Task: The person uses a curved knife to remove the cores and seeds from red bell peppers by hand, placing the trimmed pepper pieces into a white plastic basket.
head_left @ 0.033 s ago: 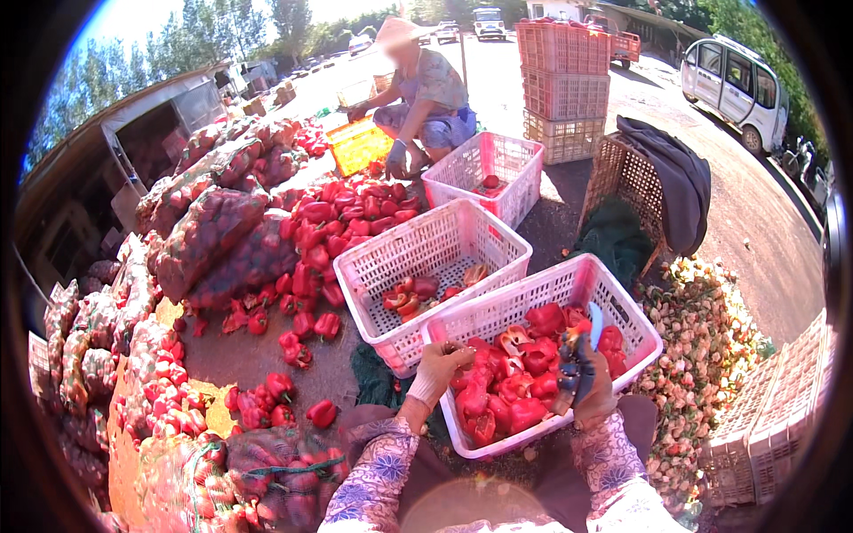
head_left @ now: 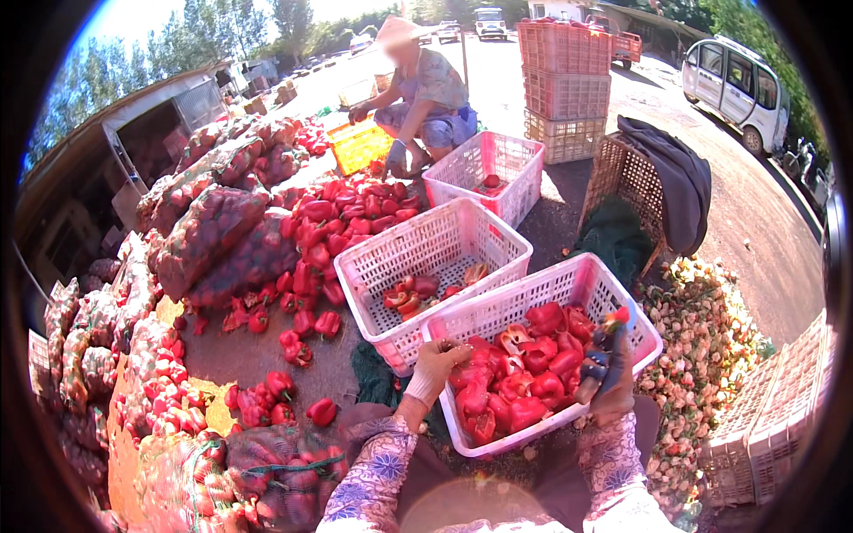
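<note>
My left hand (head_left: pixel 435 364) is closed at the left side of a white plastic crate (head_left: pixel 622 293) full of red peppers (head_left: pixel 520 384), some cut open, its fingertips beside the peppers; what they hold is unclear. My right hand (head_left: pixel 607 377), in a dark glove with bare-looking fingers, is closed around a knife at the crate's right side. The knife's blue blade (head_left: pixel 622 315) is partly hidden, with a small red piece by it. A second crate (head_left: pixel 373 324) holding a few pepper pieces touches the first one's back left.
A co-worker (head_left: pixel 426 102) crouches by a yellow crate (head_left: pixel 360 151). Mesh sacks (head_left: pixel 204 240) and loose peppers (head_left: pixel 346 213) cover the left. Right are pepper trimmings (head_left: pixel 702 355), a wicker basket (head_left: pixel 622 186) with dark cloth, and crates (head_left: pixel 755 417). Stacked crates (head_left: pixel 564 93) and vehicles (head_left: pixel 733 84) stand behind.
My right hand has shifted a little to the right with the knife and turned, so less of the blade shows. My left hand is almost unmoved.
</note>
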### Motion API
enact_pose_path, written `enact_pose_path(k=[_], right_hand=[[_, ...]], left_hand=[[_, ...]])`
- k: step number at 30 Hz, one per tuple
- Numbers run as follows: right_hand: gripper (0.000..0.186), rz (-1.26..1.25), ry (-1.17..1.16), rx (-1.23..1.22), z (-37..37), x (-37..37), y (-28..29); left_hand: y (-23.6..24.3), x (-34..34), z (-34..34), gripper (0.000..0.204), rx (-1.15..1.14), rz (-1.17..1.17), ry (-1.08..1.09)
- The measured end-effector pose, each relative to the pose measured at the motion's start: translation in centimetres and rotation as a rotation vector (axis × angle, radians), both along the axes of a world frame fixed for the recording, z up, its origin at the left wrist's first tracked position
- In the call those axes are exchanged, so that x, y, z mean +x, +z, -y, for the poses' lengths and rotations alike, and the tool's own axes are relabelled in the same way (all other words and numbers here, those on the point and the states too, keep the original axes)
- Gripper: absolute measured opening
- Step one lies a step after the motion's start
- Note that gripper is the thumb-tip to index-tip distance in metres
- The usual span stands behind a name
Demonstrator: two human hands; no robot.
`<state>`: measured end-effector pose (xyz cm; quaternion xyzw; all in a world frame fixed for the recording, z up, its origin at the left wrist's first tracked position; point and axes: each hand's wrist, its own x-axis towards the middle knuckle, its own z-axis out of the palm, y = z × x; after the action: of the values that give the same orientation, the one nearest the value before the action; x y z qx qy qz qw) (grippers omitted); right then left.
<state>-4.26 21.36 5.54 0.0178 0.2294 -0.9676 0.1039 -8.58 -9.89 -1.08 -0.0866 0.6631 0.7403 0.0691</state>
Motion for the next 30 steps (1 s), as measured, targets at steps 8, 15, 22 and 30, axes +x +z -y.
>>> enact_pose_path(k=[8, 15, 22, 30], right_hand=[[0.036, 0.204, -0.114, 0.031, -0.1, 2.0, -2.9], [0.031, 0.368, 0.043, 0.199, 5.8, 2.3, -3.2], [0.031, 0.305, 0.095, 0.373, 9.3, 1.9, -6.7], [0.029, 0.349, 0.167, 0.594, 14.0, 2.3, -8.9]], left_hand=[[0.8, 0.3, -0.4, 0.014, 0.099, -0.043, 0.1], [1.8, 1.6, 1.1, 0.012, 0.093, -0.08, 0.119], [4.1, 2.8, 2.3, 0.015, 0.22, -0.154, 0.15], [5.4, 3.6, 3.6, 0.016, 0.192, -0.132, 0.192]])
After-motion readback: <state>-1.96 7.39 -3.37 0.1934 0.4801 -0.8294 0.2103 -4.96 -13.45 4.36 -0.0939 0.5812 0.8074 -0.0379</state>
